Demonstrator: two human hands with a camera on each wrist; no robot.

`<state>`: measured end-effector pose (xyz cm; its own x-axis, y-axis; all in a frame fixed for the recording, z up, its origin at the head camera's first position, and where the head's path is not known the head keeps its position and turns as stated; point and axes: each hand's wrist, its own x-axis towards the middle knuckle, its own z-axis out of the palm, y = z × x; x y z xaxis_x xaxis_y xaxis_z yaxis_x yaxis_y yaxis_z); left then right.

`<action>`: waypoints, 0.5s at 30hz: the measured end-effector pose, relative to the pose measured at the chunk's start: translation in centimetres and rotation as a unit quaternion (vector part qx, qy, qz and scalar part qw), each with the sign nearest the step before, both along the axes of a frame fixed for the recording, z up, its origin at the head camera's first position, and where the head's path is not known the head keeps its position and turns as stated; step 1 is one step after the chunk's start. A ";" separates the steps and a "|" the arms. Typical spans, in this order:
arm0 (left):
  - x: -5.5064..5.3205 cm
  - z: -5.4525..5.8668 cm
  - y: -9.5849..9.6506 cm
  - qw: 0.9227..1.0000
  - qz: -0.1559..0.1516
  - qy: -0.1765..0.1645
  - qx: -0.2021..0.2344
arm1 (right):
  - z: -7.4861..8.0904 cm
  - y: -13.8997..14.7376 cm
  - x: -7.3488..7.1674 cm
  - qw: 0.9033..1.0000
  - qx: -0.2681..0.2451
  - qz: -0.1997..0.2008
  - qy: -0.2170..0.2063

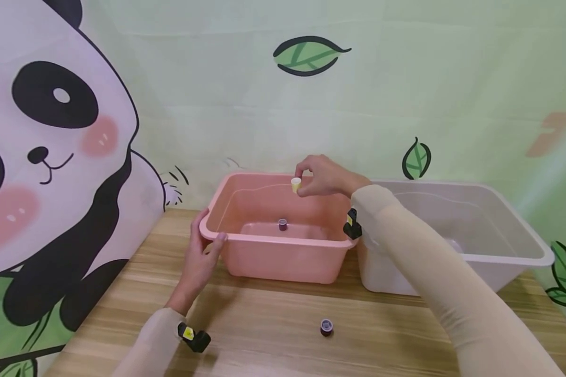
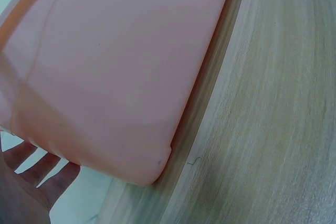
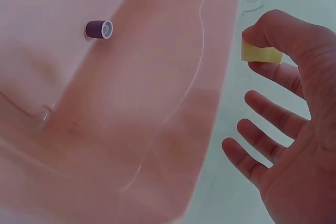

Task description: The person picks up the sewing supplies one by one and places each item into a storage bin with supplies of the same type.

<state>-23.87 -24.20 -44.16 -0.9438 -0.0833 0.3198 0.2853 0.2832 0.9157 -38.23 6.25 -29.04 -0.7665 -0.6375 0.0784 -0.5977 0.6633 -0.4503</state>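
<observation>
Noted nearest: one dark purple spool (image 1: 326, 327), upright on the wood-grain table (image 1: 264, 335), apart from the pink bin (image 1: 283, 262) behind. Found next, at the bin's front left corner: left hand (image 1: 202, 261), grasping the rim, thumb at the front edge, fingers against the outer left side. Recorded inside the bin: a second purple spool (image 1: 282, 224), on the floor, well apart from either hand. Recorded just to the right: a grey bin (image 1: 391, 275), partly hidden by the right sleeve (image 1: 420, 246). Observed farther back: right hand (image 1: 327, 175), pinching a small yellow cylinder (image 1: 295, 184) between thumb and index finger, other three loosely extended; in the head view, raised before the pink bin's far inner wall, above the floor. Noted farthest: pale green backdrop (image 1: 217, 78), printed with a panda (image 1: 108, 99) and leaves (image 1: 308, 55).
</observation>
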 end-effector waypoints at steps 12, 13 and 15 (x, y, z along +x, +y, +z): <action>1.3 2.2 0.7 1.000 -0.008 -0.023 0.004 | -0.5 -0.3 0.0 1.000 0.000 -0.022 -0.016; 1.6 2.5 0.8 1.000 -0.009 -0.024 0.004 | -0.5 -0.3 0.0 1.000 0.001 -0.023 -0.016; 2.0 2.9 0.9 1.000 -0.011 -0.020 0.002 | -0.5 -0.3 -0.1 0.999 0.005 -0.027 -0.017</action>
